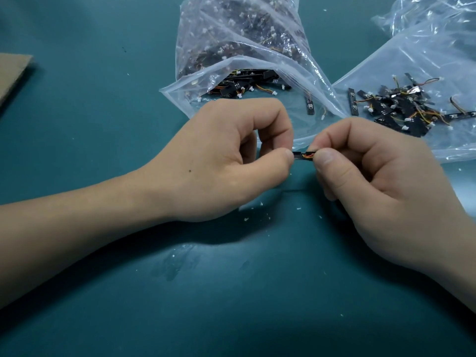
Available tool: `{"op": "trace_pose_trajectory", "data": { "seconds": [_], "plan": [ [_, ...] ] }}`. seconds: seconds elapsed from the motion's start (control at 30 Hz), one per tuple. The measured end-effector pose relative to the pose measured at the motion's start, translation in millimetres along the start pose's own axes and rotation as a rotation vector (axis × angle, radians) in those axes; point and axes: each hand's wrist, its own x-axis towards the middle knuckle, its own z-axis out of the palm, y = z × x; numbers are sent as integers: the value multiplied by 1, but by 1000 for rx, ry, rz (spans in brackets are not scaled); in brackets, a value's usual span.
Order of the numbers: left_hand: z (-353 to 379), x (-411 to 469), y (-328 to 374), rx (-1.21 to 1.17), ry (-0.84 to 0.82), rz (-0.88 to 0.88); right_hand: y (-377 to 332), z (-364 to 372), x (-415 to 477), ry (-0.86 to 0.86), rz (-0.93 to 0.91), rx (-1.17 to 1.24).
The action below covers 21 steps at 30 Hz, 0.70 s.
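Note:
A small black circuit strip [303, 156] with orange and yellow wires is held between both hands above the teal table. My left hand [226, 161] pinches its left end between thumb and curled fingers. My right hand [371, 181] pinches its right end, where the wires sit, between thumb and forefinger. Most of the strip is hidden by the fingertips.
An open clear plastic bag [231, 55] full of similar wired strips lies behind my hands. A pile of loose strips [401, 106] rests on another plastic bag [425, 60] at the right. A cardboard piece [13, 73] sits at the left edge. White crumbs dot the teal table [103, 124].

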Motion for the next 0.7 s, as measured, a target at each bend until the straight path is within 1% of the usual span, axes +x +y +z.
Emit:
{"op": "trace_pose_trajectory", "data": {
  "seconds": [0.1,0.3,0.43,0.53,0.7],
  "plan": [
    [0,0,0,-29,15,-4,0,0,0,-16,-12,15],
    [-1,0,0,-41,-30,-10,-2,-1,-2,-54,-32,48],
    [-2,1,-1,-43,-34,-8,-3,1,-3,-61,-51,-26],
    [-1,1,-1,-64,-32,17,-2,0,-2,-34,-48,-60],
    [-1,2,-2,-16,1,20,-2,1,-2,-33,-51,-93]
  ]
}}
